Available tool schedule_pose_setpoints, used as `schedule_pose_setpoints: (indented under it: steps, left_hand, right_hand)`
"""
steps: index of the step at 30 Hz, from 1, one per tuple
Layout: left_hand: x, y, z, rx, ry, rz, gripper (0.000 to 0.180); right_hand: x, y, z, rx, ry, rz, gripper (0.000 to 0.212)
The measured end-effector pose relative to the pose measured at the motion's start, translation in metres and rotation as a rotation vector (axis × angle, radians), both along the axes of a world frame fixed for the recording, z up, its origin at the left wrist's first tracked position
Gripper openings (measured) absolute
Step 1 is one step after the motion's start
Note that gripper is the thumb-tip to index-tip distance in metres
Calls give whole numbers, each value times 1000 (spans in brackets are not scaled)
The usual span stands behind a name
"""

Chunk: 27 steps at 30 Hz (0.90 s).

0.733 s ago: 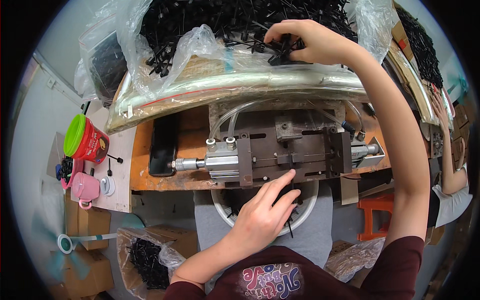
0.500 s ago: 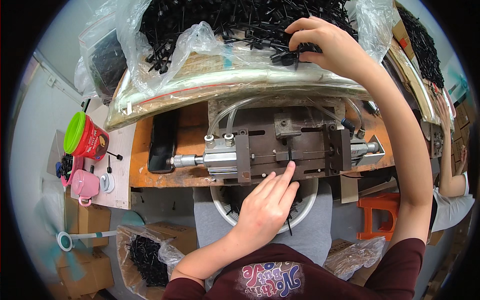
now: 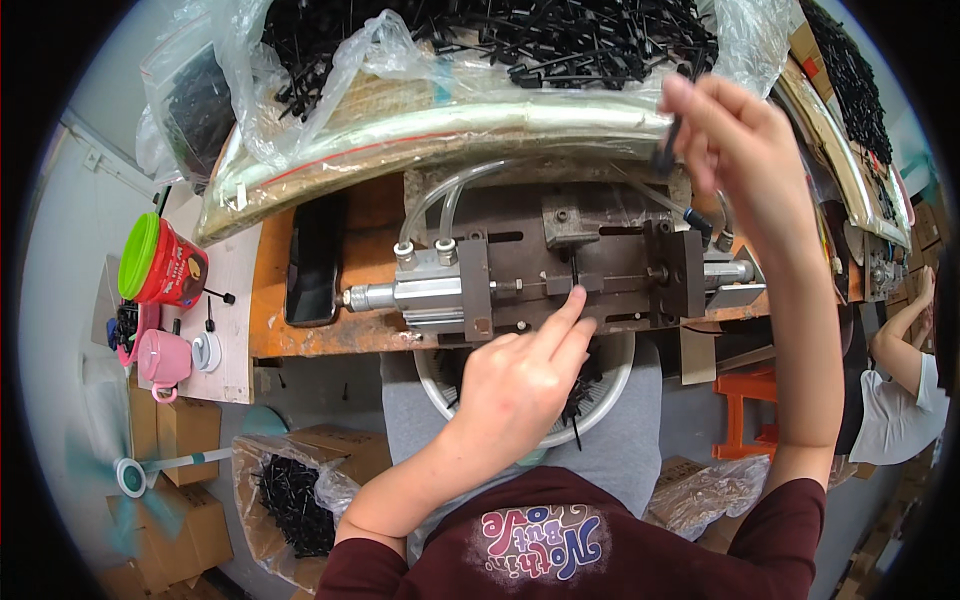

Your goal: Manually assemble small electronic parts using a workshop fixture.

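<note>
My left hand (image 3: 520, 380) reaches over the near edge of a metal clamping fixture (image 3: 520, 230), its index finger stretched out. That fingertip touches the middle block, where a thin black part (image 3: 574, 268) stands in the slot; the hand grips nothing. Raised above the fixture's right side, my right hand (image 3: 745, 140) is closed on a small black stemmed part (image 3: 664, 158), slightly blurred. Behind it lies a big heap of similar black stemmed parts (image 3: 590, 45) on a plastic-wrapped surface.
Clear air hoses (image 3: 425, 205) loop over the fixture. A black phone (image 3: 315, 265) lies left on the orange bench, beside a red tub (image 3: 170, 265) and pink mug (image 3: 163, 358). A white basket (image 3: 620, 400) sits at my lap. Another person's arm (image 3: 905, 335) shows far right.
My right hand has come away from the heap, toward me and to the right, with a black part in it. My left hand keeps its place at the middle block.
</note>
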<state>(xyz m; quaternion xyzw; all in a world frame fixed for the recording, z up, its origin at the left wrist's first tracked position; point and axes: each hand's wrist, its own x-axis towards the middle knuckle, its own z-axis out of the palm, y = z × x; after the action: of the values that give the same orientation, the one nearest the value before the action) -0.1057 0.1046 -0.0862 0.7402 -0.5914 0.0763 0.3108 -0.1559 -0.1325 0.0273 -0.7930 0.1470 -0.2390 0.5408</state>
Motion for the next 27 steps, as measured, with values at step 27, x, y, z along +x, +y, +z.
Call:
schedule_pose_setpoints:
  steps: [27]
  left_hand:
    - [-2,-7,-15,-23,-67,44,22]
  right_hand:
    - [105,-27,-4,-1307,149,-9,33]
